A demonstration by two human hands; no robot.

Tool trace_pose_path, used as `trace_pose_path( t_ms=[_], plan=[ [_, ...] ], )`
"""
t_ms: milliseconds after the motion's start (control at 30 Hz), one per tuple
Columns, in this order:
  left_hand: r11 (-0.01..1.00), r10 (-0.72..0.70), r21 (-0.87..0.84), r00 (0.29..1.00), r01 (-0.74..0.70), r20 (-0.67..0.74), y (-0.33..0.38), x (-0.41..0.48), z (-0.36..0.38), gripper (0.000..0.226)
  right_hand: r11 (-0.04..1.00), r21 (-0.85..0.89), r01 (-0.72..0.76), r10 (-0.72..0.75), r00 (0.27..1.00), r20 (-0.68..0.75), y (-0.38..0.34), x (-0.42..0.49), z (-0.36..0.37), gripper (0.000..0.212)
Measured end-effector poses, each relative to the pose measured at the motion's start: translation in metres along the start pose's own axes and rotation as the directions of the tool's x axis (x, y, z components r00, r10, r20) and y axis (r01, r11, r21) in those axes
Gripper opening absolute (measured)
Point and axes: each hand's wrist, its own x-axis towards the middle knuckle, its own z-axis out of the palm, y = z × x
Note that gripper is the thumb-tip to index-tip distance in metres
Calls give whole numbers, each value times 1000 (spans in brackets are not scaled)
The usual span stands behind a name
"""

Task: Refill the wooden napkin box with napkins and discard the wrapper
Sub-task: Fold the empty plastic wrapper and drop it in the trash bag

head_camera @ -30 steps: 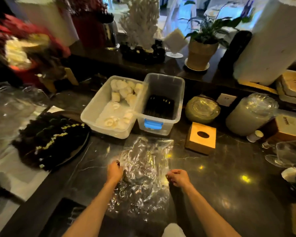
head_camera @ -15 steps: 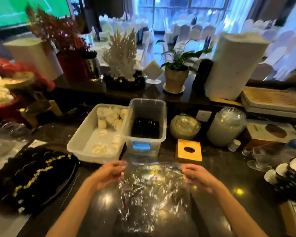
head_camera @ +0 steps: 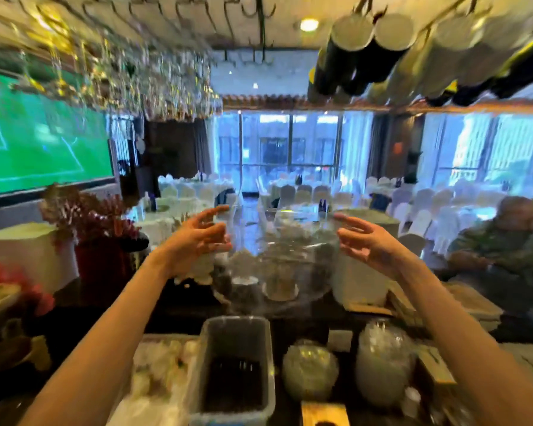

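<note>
**Caller:** Up comes the view, and both arms with it! Half a second ago the hands were low over the table; now they're raised to mid-frame with the clear plastic wrapper (head_camera: 285, 256) stretched between them.

**Analyst:** Two hands, one wrapper. The left hand (head_camera: 197, 241) sits left of centre, fingers (head_camera: 211, 215) loosely curled and spread, at the film's left edge. The right hand (head_camera: 368, 241) mirrors it right of centre, palm turned inward, fingers fanned.

**Caller:** Gripping it?

**Analyst:** Both hands are well apart and fairly open; the blur hides whether the fingertips actually pinch the film, so I cannot tell. Forearms rise from the bottom corners, angled inward.

**Caller:** And the wooden napkin box (head_camera: 325, 414)?

**Analyst:** Bottom centre, only its top showing, just right of a clear bin (head_camera: 233, 364) with dark contents. A second clear bin (head_camera: 157, 379), holding white pieces, sits to the left. Two rounded glass jars (head_camera: 310, 368) stand right of the bins.

**Caller:** One seated person (head_camera: 505, 241) at the right edge, too.
</note>
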Motion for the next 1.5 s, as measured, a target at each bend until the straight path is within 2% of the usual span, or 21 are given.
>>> trace_pose_path(
  t_ms=[67,167,300,367,433,533,633,733,833,933,1033,1100,1200,1233,1300,1367,1400,1500],
  plan=[
    [996,86,21,996,-87,40,25,8,5,41,996,7,87,-87,996,22,-29,1,-4,54],
    [980,187,46,974,-194,131,53,10,11,43,978,19,208,-209,974,81,-61,-4,-12,50],
    [953,298,1,933,-304,202,65,11,12,53,921,63,385,-390,910,138,-78,-9,-18,43],
    [949,311,13,940,-316,142,58,21,15,38,901,-24,432,-429,899,86,-75,-2,-15,44],
    [959,280,39,959,-282,33,46,34,19,25,896,-102,433,-435,900,4,-64,11,-10,58],
    [986,164,56,983,-160,-77,24,48,29,42,904,-170,392,-418,894,-160,-43,29,-5,73],
    [986,157,-26,975,-163,-159,11,55,42,64,899,-147,411,-437,854,-284,-28,42,-6,68],
    [963,244,-68,950,-262,-197,13,56,47,64,835,-143,531,-550,794,-261,-28,40,-9,77],
    [903,400,-95,901,-418,-168,18,55,46,58,713,-204,671,-701,687,-190,-32,30,-10,75],
    [875,475,-20,866,-484,-157,22,51,50,47,624,-200,756,-781,610,-131,-38,24,-1,74],
    [907,406,-12,883,-421,-236,15,51,50,61,635,-130,762,-770,638,-20,-32,27,8,75],
    [913,394,-10,885,-409,-249,13,50,47,69,670,-108,734,-740,672,-22,-30,28,11,72],
    [911,402,28,868,-412,-292,18,43,41,74,775,-105,623,-627,779,-7,-31,28,8,72],
    [911,405,55,862,-408,-304,20,40,40,75,829,-66,555,-554,832,33,-33,27,6,64],
    [915,395,62,855,-399,-337,23,34,38,70,925,29,379,-379,912,157,-37,22,4,33],
    [923,368,31,856,-383,-365,22,29,35,61,970,46,240,-244,938,247,-40,19,5,44],
    [926,359,27,857,-376,-371,20,28,33,57,975,7,222,-216,944,251,-40,20,7,49],
    [935,338,37,855,-353,-394,13,27,29,53,946,-145,289,-270,952,142,-37,26,17,59]
  ],
)
